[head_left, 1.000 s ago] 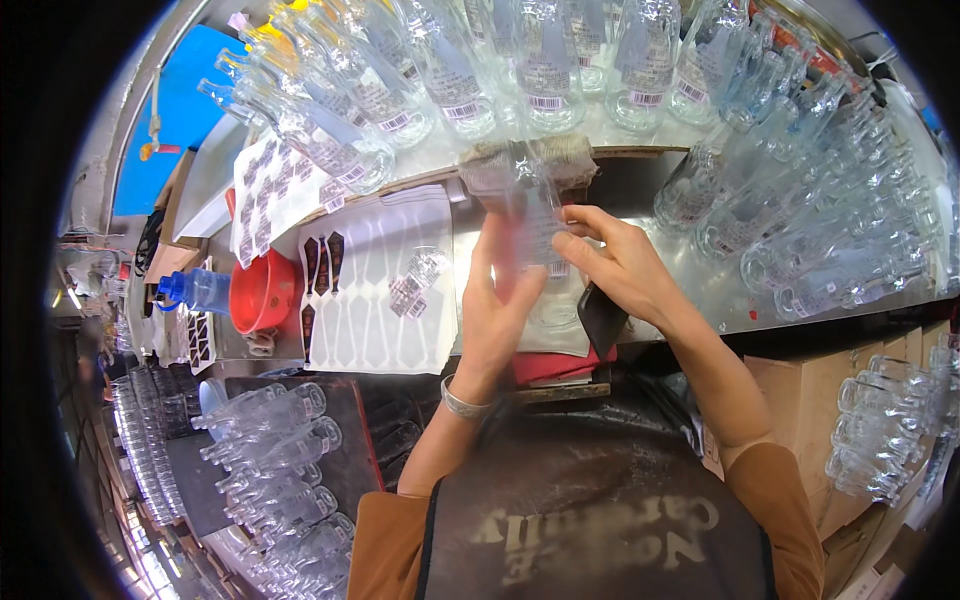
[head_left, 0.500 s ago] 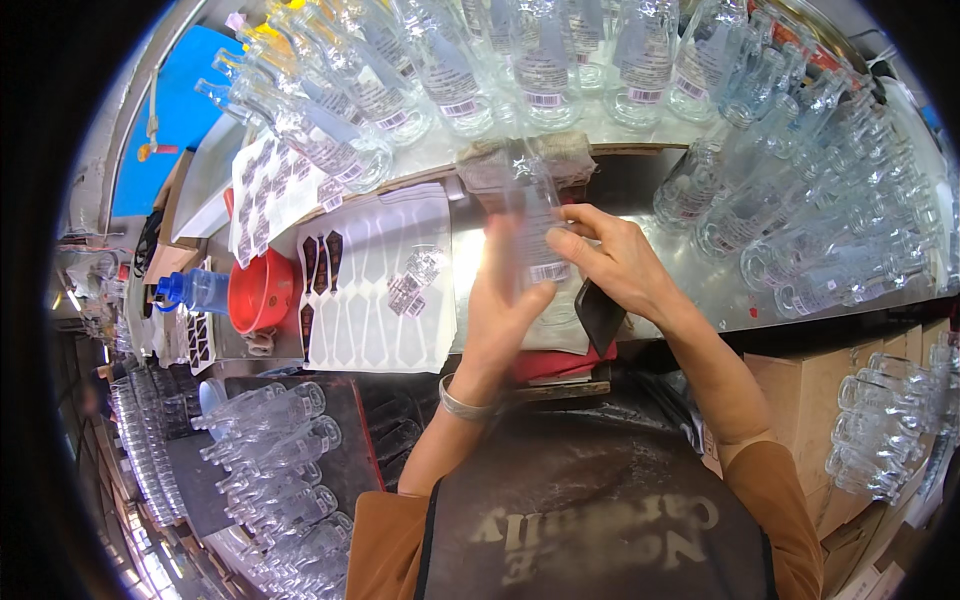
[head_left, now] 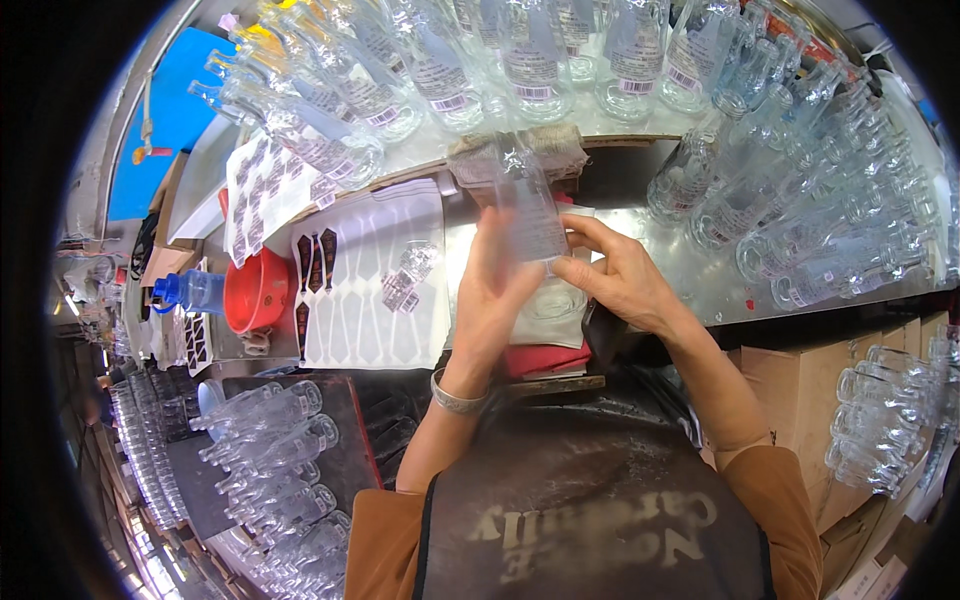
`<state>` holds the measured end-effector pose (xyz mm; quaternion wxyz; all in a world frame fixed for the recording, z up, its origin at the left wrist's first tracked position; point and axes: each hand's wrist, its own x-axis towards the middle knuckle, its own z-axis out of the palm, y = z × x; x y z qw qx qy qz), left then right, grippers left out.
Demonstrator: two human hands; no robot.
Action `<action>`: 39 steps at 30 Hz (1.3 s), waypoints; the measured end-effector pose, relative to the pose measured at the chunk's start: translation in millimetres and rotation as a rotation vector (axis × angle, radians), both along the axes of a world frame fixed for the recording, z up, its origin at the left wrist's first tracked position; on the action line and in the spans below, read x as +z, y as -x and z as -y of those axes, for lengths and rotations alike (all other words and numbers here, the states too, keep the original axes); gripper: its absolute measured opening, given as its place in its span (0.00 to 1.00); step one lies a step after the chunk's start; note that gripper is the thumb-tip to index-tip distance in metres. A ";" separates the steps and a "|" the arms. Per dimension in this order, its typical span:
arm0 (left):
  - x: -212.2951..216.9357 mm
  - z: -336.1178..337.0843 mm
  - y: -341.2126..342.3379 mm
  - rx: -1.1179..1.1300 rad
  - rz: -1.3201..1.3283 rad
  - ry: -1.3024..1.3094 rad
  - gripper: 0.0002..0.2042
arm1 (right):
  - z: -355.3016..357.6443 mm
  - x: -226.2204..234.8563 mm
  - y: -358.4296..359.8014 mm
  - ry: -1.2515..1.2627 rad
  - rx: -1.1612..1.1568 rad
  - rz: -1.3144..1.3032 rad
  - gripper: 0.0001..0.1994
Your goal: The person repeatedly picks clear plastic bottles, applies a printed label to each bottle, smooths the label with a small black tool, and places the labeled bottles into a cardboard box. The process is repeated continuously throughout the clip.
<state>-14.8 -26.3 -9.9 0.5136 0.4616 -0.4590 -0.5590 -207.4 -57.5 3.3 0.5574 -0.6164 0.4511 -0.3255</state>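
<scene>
The glass bottle point(head_left: 524, 190) is gripped from both sides by the left hand point(head_left: 490, 285) and the right hand point(head_left: 625, 275), its long axis directed forward between them, neck end at the cloth pad point(head_left: 562, 152).

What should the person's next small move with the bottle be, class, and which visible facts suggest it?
Probably press the lower part of the label with the right hand, the left hand steadying the bottle: the label faces up, and the hands are at opposite sides, the right one near the label's lower edge.
</scene>
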 end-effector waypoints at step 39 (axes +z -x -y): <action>18.1 10.0 -4.8 0.009 0.658 0.477 0.27 | 3.2 -28.2 20.2 -0.382 -0.395 0.728 0.14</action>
